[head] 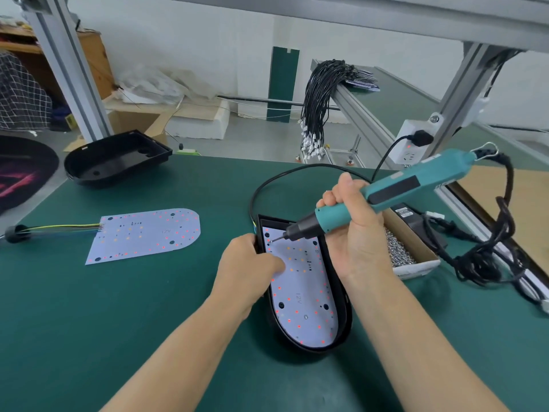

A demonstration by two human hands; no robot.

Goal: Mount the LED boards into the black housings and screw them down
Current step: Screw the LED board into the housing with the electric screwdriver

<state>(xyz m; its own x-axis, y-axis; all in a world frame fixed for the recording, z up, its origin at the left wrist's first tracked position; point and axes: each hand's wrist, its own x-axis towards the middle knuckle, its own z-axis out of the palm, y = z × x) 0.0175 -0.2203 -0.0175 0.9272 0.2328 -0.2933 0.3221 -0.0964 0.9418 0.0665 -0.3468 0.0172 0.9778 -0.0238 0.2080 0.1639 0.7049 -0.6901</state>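
**First board going down, a second set still waiting**

From where I stand, one LED board (300, 289) already sits inside a black housing (344, 316) on the near right of the green bench (118, 307). The right hand (356, 230) is wrapped around a teal electric screwdriver (383, 194), its bit angled down to the board's far-left corner, where a screw appears to be going in. The left hand (249, 269) steadies the work: its fingers lie on the board's left side and curl over the housing's left edge, pressing rather than pinching, as far as I can tell. I can make out what looks like one screw head already seated toward the board's near end, though it is too small to be sure; other dark holes look unfilled.

So this unit seems partway fastened, with several screws probably left. A second board (145, 233), its thin wires trailing off left, lies loose on the bench to the left, and an empty housing (116, 159) rests at the far left edge, well apart from it. That pair has not been mounted. A cardboard box of screws (398, 251) sits just beside the right hand.
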